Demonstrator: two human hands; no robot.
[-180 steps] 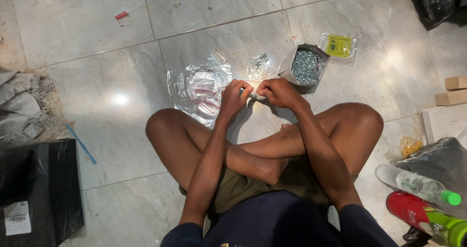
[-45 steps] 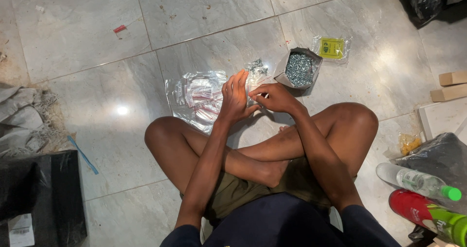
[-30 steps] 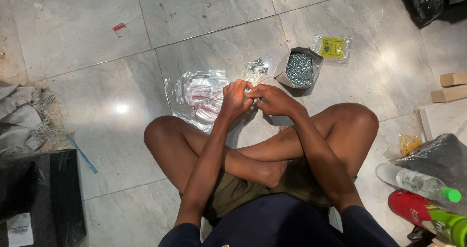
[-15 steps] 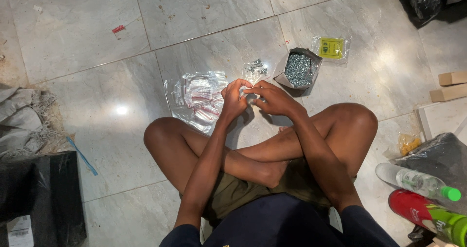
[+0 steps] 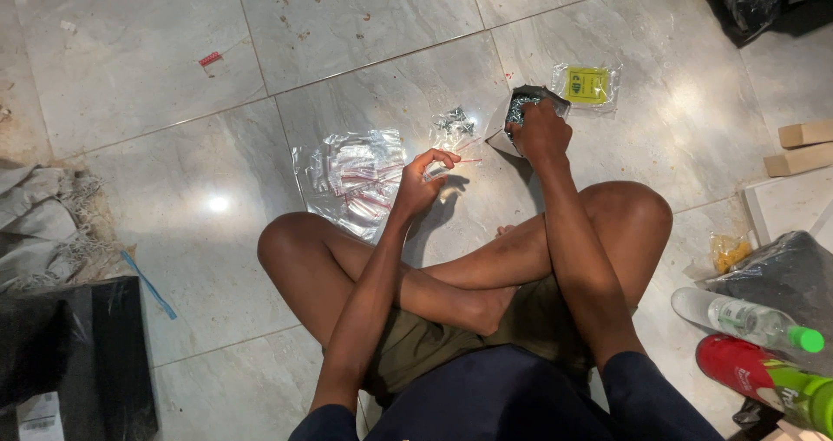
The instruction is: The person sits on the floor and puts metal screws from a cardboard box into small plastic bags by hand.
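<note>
Left hand pinches a small clear plastic bag; right hand digs into an open box of small metal parts.

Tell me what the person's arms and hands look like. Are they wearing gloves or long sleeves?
No gloves: the left hand and right hand are both bare, with no rings, watch or bracelets that I can see. The arms are bare too, down from dark navy sleeves that end near the elbows.

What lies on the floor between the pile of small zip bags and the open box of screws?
A filled small clear bag lies between the zip-bag pile and screw box, head view.
</note>
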